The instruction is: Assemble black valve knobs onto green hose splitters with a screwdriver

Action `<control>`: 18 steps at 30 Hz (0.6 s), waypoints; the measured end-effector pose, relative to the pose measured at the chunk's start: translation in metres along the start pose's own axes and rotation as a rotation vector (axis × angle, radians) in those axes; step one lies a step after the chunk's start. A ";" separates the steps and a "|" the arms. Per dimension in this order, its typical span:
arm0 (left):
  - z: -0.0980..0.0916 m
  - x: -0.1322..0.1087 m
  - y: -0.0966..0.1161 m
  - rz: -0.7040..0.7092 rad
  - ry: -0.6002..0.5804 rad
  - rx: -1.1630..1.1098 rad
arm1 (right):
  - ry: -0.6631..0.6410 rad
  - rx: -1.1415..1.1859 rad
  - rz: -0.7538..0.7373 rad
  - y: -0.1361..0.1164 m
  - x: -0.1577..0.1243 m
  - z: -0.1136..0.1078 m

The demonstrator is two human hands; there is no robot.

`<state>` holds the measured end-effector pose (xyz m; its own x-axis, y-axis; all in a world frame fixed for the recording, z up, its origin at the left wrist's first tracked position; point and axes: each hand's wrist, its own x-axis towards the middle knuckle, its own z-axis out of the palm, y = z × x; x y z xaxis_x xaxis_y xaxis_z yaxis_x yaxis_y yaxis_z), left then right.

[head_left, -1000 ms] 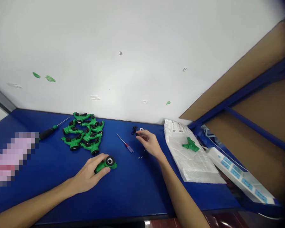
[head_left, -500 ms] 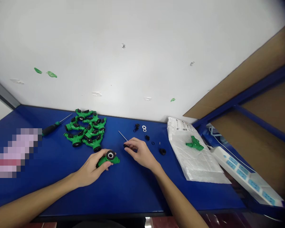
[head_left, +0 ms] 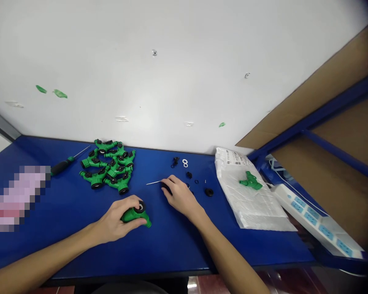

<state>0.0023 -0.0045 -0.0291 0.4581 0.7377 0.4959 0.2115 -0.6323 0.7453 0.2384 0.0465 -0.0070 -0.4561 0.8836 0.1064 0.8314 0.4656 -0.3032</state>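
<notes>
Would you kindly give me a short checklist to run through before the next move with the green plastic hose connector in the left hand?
1. Green plastic hose connector firmly in left hand: ok.
2. Thin steel screwdriver shaft held in right hand: ok.
3. Connector's black round end seated properly: cannot tell, fingers partly cover it.
4. White rubber rings within reach on the blue table: ok.
5. Black round cap lying apart from the hands: ok.

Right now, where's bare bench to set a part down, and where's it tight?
Bare blue bench shows between the left hand and right forearm, and between the green sprinkler pile and the black and white small parts. Crowded: those small parts, beyond the right hand, and the pile.
</notes>
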 end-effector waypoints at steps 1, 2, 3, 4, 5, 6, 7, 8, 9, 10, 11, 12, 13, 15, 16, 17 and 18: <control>0.000 0.000 0.000 0.022 -0.013 0.003 | 0.005 0.002 -0.002 0.000 0.000 0.001; 0.000 0.001 0.001 0.031 -0.027 0.003 | 0.012 0.005 -0.004 0.000 0.000 0.001; 0.000 0.001 0.001 0.031 -0.039 0.003 | 0.018 0.006 -0.007 0.000 0.000 0.002; 0.000 0.001 0.002 0.028 -0.044 0.003 | 0.024 0.005 -0.010 0.000 0.000 0.002; -0.001 0.001 0.002 0.021 -0.044 0.004 | 0.028 0.002 -0.010 0.001 0.000 0.002; -0.002 0.001 0.003 0.012 -0.042 0.006 | 0.030 -0.003 -0.010 0.001 0.000 0.002; -0.002 0.001 0.003 -0.003 -0.042 0.009 | 0.030 -0.008 -0.009 0.001 0.000 0.002; -0.003 0.001 0.003 -0.023 -0.044 0.012 | 0.029 -0.011 -0.008 0.001 0.000 0.002; -0.004 0.000 0.004 -0.044 -0.048 0.014 | 0.028 -0.013 -0.008 0.001 -0.001 0.002; -0.004 0.000 0.004 -0.063 -0.052 0.016 | 0.031 -0.013 -0.009 0.000 -0.001 0.002; -0.005 0.000 0.004 -0.079 -0.054 0.018 | 0.042 -0.011 -0.013 -0.001 -0.001 0.002; -0.005 0.000 0.004 -0.087 -0.055 0.019 | 0.060 -0.005 -0.020 -0.002 -0.001 0.003; -0.005 -0.001 0.003 -0.089 -0.056 0.020 | 0.086 0.008 -0.030 -0.004 -0.002 0.004; -0.005 -0.001 0.003 -0.070 -0.058 0.024 | 0.142 0.049 -0.064 -0.007 -0.002 0.004; -0.006 0.000 0.002 -0.055 -0.059 0.027 | 0.165 0.074 -0.085 -0.008 -0.001 0.004; -0.006 0.000 0.002 -0.037 -0.063 0.030 | 0.183 0.099 -0.103 -0.007 -0.001 0.002; -0.006 0.000 0.001 -0.018 -0.067 0.035 | 0.205 0.124 -0.113 -0.004 0.000 -0.001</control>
<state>-0.0028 -0.0038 -0.0253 0.5106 0.7322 0.4508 0.2498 -0.6280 0.7370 0.2350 0.0446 -0.0050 -0.4600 0.8237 0.3317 0.7274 0.5638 -0.3912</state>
